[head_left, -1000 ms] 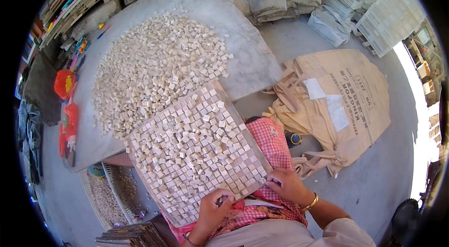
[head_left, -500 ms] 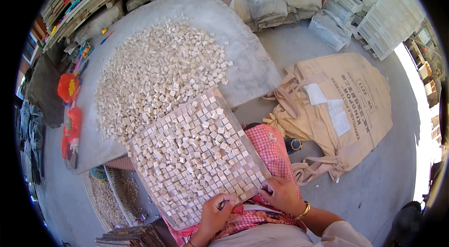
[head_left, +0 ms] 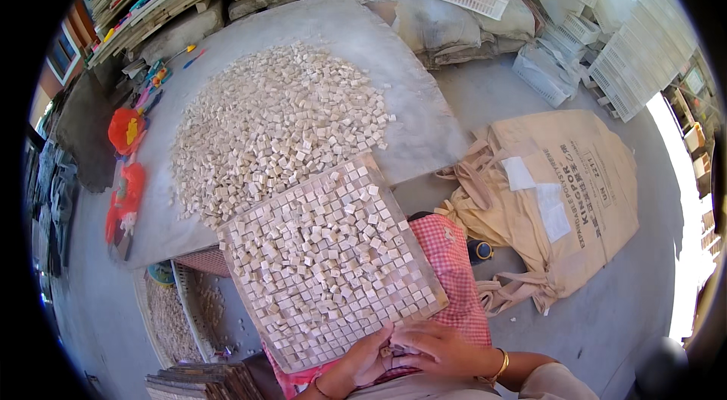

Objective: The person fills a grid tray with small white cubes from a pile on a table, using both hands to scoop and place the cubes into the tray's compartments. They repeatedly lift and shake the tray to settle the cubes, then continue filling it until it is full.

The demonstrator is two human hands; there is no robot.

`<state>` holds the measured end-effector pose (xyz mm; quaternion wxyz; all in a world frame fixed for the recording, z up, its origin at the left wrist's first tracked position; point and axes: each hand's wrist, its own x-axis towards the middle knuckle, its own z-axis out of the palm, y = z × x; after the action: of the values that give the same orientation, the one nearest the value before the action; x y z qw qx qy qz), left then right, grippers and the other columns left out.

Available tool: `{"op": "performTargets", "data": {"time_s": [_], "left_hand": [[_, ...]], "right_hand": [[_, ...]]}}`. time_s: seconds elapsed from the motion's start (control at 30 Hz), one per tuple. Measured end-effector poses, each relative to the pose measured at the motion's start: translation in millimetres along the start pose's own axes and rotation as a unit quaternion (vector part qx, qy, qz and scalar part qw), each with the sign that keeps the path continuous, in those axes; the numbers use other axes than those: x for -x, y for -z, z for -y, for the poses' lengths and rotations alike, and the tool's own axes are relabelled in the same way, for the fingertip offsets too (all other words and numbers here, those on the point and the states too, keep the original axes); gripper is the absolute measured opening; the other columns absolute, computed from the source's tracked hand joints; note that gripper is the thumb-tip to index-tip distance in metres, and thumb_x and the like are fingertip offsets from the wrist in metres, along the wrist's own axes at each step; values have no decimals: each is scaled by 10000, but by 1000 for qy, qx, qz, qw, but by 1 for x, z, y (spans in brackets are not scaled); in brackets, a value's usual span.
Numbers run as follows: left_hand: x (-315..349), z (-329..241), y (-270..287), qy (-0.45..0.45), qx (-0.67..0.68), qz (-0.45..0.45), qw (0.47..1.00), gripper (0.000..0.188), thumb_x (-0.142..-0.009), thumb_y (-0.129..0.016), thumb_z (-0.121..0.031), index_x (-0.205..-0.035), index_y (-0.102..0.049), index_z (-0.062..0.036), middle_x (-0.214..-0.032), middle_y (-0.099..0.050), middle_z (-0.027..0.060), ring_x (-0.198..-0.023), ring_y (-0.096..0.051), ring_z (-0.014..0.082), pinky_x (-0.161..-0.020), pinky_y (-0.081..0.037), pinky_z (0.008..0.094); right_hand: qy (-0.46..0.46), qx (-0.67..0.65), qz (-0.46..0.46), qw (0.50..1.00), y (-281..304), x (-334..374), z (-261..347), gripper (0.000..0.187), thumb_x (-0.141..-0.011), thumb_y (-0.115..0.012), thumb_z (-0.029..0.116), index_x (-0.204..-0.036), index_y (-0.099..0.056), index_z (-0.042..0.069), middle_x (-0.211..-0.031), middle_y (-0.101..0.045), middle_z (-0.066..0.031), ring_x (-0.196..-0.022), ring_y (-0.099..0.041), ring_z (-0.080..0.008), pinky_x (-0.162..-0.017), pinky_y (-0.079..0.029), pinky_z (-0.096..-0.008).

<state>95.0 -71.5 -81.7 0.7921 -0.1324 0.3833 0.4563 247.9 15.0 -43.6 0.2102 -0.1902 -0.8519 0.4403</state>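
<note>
Across my lap lies a square grid tray with its far edge against the table. Pale stone cubes fill many of its cells, and others lie loose and tilted on top, mostly across the middle. My left hand and my right hand meet just off the tray's near edge. The left fingers curl inward. The right fingers bend over toward the left hand, closed around something small and pale between the hands that I cannot clearly make out. A gold bracelet circles my right wrist.
A large heap of stone cubes covers much of the grey table. To the right a tan woven sack lies on the floor. A crate with loose cubes stands at lower left, near stacked boards.
Both hands have left the tray's near edge and come together below it, the right one moving left and down. The whole scene has shifted slightly down and right in view.
</note>
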Motion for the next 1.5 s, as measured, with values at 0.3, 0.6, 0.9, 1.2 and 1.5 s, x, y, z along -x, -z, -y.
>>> {"op": "performTargets", "data": {"time_s": [0.3,0.6,0.9,1.2,1.5], "left_hand": [[-1,-4,43,-37,60,133,989,278,-946,-499,-255,-922,-545,18,-788,-510,62,-549,-417,93,-458,-333,185],[-4,-6,41,-31,60,102,993,276,-956,-475,-242,-895,-542,19,-800,-488,69,-571,-383,86,-480,-335,178],[-2,-8,41,-59,12,96,994,263,-934,-525,-254,-899,-566,3,-767,-522,58,-570,-438,98,-473,-328,190],[10,-16,44,-138,22,45,989,266,-936,-520,-243,-879,-577,11,-733,-520,55,-562,-441,101,-471,-323,193],[10,-19,46,-143,22,36,989,252,-943,-498,-217,-874,-577,12,-724,-510,57,-552,-423,99,-476,-321,194]], "right_hand": [[-23,136,13,990,43,-21,-85,208,-750,-658,117,-940,-602,56,-868,-597,-102,-797,-576,-286,-714,-476,-369],[57,158,84,982,38,-26,-107,165,-742,-646,142,-890,-597,91,-794,-542,-58,-755,-567,-250,-674,-475,-348],[70,227,98,966,36,-29,-92,215,-729,-677,150,-914,-602,70,-801,-560,-56,-746,-564,-238,-670,-479,-339],[132,229,108,958,16,-38,-83,180,-753,-556,119,-924,-557,63,-766,-516,-46,-731,-521,-219,-680,-436,-341],[126,229,45,964,17,-40,-83,203,-746,-623,127,-932,-585,55,-852,-567,-54,-798,-554,-233,-728,-448,-357]]}}
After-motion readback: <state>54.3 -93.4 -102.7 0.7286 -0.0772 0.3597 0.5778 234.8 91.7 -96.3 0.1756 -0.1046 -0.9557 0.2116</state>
